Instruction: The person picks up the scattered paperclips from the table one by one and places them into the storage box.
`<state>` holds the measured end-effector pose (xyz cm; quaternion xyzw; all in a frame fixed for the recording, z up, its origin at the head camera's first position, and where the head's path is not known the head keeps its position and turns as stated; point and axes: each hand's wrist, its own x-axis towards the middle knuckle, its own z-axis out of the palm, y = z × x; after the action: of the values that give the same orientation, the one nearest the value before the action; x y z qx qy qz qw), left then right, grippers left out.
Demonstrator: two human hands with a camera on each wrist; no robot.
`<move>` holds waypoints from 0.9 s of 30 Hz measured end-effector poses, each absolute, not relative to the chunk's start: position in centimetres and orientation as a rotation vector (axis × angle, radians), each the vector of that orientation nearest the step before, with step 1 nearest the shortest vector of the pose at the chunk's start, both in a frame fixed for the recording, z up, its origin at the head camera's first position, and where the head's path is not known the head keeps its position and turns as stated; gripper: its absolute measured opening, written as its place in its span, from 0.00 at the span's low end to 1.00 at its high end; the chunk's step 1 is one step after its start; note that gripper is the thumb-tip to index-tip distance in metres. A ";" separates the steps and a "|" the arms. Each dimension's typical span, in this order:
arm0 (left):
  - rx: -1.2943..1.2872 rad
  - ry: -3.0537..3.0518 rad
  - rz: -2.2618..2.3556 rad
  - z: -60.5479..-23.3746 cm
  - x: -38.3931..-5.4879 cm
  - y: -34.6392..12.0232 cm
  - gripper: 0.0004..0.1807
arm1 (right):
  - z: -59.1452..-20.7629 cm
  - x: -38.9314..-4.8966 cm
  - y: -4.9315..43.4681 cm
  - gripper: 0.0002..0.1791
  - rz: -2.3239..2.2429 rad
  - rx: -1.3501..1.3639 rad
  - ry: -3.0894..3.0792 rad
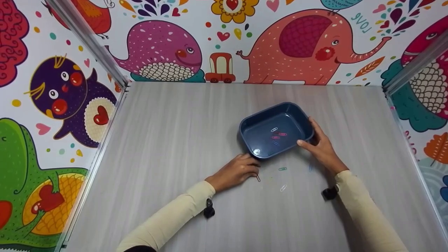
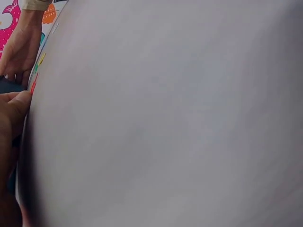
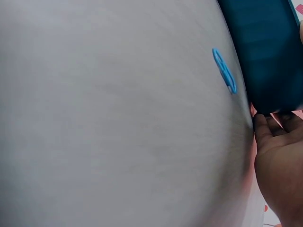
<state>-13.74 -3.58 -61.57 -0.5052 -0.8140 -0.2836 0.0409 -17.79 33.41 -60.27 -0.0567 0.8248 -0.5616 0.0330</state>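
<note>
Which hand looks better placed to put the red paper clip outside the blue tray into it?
Likely the left hand: it appears to pinch that red paper clip, close to the blue tray. The right hand grips the tray's right end.

Wide room lies on the worktop (image 1: 164,129) in the left half of the frame, up to the left wall panel (image 1: 70,84). A narrower lane runs between the blue bin (image 1: 257,119) and the back wall panel (image 1: 224,31). At centre right, the right grip (image 1: 320,148) blocks the bin's right end; the left grip (image 1: 237,171) crowds its lower-left corner. The bin's open top allows entry from above. Between the forearms, the lower-centre gap is passable, past green (image 1: 282,169) and white (image 1: 283,188) paper clips lying flat.
</note>
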 end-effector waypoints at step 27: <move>-1.599 -2.474 -0.672 -61.1 -13.7 -3.7 0.07 | -60.3 -17.8 33.4 0.56 -1.722 -0.146 2.532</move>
<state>-13.72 -3.65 -61.13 -0.5283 -0.8173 -0.2219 0.0600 -17.80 33.36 -60.28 -0.0477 0.8253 -0.5614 0.0378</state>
